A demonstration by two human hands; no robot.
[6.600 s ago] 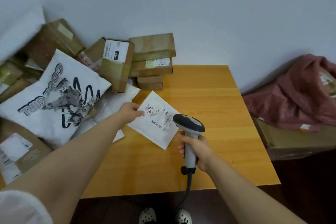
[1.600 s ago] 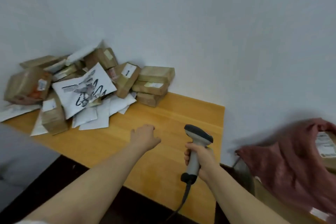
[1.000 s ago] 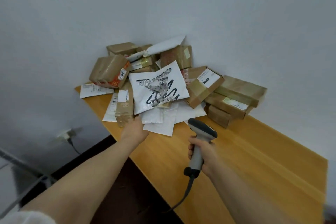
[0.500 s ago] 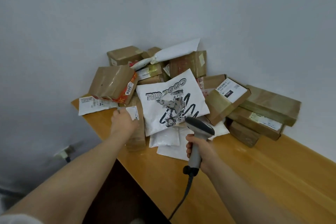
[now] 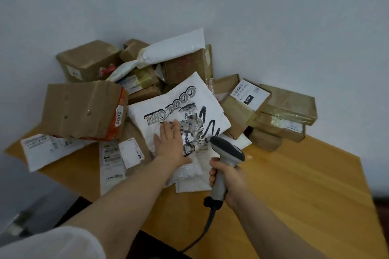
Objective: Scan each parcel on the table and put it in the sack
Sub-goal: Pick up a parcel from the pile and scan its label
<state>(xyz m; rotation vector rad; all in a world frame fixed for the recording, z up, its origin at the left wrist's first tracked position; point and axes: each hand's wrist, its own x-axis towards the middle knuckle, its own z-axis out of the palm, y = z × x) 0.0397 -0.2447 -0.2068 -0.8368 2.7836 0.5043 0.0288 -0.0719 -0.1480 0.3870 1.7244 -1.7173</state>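
Note:
A heap of parcels fills the far left corner of the wooden table (image 5: 294,185). On top lies a white mailer bag printed "COOL GIRL" (image 5: 195,103). My left hand (image 5: 169,143) rests flat on that bag with straight fingers. My right hand (image 5: 228,183) grips the handle of a grey barcode scanner (image 5: 227,151), whose head is just right of the bag's lower edge. Around the bag lie brown cardboard boxes, such as the big one (image 5: 82,109) at left and a labelled box (image 5: 244,103) at right. The sack is out of view.
Flat white labelled mailers (image 5: 48,149) lie at the table's left edge, and more white bags (image 5: 189,178) sit under my left wrist. A stack of flat brown boxes (image 5: 288,113) stands against the wall. The scanner cable (image 5: 202,235) hangs off the near edge.
My left hand moved right from the small labelled box onto the printed white bag. The view came closer to the heap. My right hand kept hold of the scanner.

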